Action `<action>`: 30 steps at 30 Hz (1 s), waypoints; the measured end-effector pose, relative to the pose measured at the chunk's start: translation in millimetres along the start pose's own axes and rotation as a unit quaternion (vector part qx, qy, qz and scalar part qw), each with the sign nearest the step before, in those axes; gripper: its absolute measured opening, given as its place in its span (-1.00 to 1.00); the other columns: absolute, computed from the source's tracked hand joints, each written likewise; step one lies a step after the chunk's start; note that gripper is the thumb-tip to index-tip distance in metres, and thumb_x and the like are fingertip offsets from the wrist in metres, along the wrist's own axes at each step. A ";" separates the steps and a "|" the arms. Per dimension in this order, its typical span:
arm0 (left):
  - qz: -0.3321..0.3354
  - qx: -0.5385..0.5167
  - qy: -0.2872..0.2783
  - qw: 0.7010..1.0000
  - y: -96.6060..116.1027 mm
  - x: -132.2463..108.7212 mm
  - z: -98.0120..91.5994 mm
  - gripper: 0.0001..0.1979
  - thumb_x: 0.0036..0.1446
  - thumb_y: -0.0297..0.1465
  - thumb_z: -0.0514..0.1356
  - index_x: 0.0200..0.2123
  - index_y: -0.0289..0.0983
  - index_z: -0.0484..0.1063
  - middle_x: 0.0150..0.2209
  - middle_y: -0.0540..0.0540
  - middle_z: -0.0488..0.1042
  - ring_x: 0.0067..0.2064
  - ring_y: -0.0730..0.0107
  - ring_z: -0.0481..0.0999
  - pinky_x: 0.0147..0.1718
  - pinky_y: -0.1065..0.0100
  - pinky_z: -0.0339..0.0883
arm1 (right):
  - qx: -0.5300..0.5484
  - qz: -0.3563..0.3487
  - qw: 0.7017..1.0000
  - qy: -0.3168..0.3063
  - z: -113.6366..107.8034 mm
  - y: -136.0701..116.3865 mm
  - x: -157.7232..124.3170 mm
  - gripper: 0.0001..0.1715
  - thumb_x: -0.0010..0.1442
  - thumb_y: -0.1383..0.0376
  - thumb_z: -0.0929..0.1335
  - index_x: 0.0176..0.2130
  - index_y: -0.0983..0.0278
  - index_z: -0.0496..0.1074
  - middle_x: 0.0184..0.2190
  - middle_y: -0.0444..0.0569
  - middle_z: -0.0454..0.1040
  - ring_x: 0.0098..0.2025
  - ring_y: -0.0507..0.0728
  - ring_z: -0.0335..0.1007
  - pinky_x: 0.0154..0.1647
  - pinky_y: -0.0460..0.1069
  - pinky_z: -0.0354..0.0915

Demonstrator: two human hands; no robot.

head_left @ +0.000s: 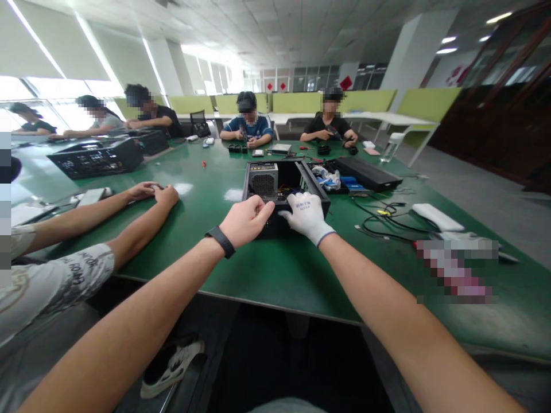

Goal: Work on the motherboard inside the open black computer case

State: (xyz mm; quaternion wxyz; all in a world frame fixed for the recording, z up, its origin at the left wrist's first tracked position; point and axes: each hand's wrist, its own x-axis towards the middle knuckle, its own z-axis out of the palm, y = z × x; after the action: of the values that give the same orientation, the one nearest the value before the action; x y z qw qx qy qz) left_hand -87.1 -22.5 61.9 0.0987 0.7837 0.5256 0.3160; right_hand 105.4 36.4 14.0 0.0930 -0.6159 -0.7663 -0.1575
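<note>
An open black computer case lies on the green table in front of me. Inside it, at the back left, sits a power supply with a round fan grille; thin coloured wires lie beside it. My left hand, bare with a black wristband, is closed at the near left edge of the case, its fingertips hidden. In a white glove, my right hand grips the near rim further right, fingers bent over it and thumb out to the left.
Right of the case are a blue-and-white glove, a black panel, black cables and a white box. A co-worker's hands rest on the table at left. Across the green table people handle parts.
</note>
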 end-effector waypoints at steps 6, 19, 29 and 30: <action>-0.022 -0.038 -0.036 0.998 -10.1 -16.2 13.1 -0.58 0.27 -0.03 -0.02 -0.48 -0.21 0.24 -0.56 0.04 0.32 -0.49 0.40 0.30 -0.44 0.35 0.08 | -0.017 0.024 0.999 -0.028 21.8 4.9 76.4 -0.45 0.28 0.00 0.30 0.11 0.28 0.34 0.08 0.07 0.36 0.07 0.19 0.32 0.10 0.22 0.26; -0.057 -0.054 -0.053 0.995 -40.9 -31.2 19.2 -0.60 0.27 -0.04 -0.01 -0.46 -0.20 0.21 -0.56 0.06 0.29 -0.49 0.42 0.27 -0.45 0.35 0.07 | -0.030 0.006 0.999 -0.040 32.2 16.9 110.7 -0.50 0.29 0.04 0.32 0.09 0.29 0.36 0.04 0.05 0.39 0.02 0.16 0.37 0.04 0.18 0.33; -0.071 -0.091 -0.012 0.993 -23.4 -13.3 3.8 -0.87 0.19 -0.29 0.07 -0.24 -0.20 0.20 -0.48 0.06 0.31 -0.43 0.38 0.33 -0.38 0.33 0.18 | -0.017 -0.008 0.999 -0.034 11.2 -2.2 42.0 -0.44 0.28 -0.04 0.27 0.07 0.29 0.35 -0.01 0.05 0.40 0.01 0.18 0.33 0.07 0.19 0.23; -0.070 -0.095 -0.005 0.993 -18.1 -9.4 0.6 -0.85 0.17 -0.33 0.07 -0.19 -0.21 0.19 -0.45 0.04 0.33 -0.40 0.37 0.35 -0.34 0.32 0.21 | -0.014 -0.009 0.999 -0.032 7.8 -4.3 30.7 -0.45 0.28 -0.05 0.26 0.06 0.29 0.35 -0.03 0.06 0.41 0.00 0.19 0.32 0.05 0.18 0.21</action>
State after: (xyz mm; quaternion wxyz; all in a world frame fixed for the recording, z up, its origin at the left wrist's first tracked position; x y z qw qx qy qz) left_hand -102.8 -22.9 48.9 0.1975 0.7335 0.5462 0.3530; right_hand 94.8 66.4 16.6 0.0579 -0.6147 -0.7723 -0.1494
